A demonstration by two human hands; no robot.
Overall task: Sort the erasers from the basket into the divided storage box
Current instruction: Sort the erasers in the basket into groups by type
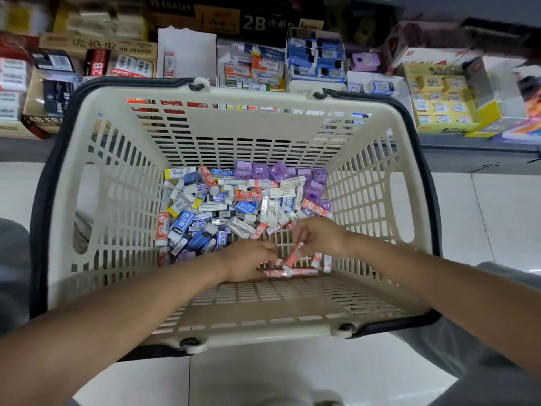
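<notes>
Both forearms reach down over the near rim of the basket (87, 112), so the person must be leaning right over it to work at its floor. The left hand (248, 259) lies low at the near edge of the basket floor, fingers curled round what looks like a small bundle of red erasers (289, 272) lying lengthwise; I'd say it serves as the collecting hand, so that like goes with like before any trip to the shelf. The right hand (319, 235) hovers just beside it, pinching one red eraser (295, 253) by its end, tilted down toward the bundle as if to add it. A few more red ones (320, 260) lie loose by the basket's near right corner, probably raked there for easy picking. The rest of the erasers (222, 206) lie heaped across the middle and far left of the basket floor, blue, white and yellow wrappers mixed, with purple pieces (313, 186) crowded in its far right corner. Beyond the far rim stand open cartons (251, 68) holding erasers in rows; which one counts as the divided box I cannot tell
</notes>
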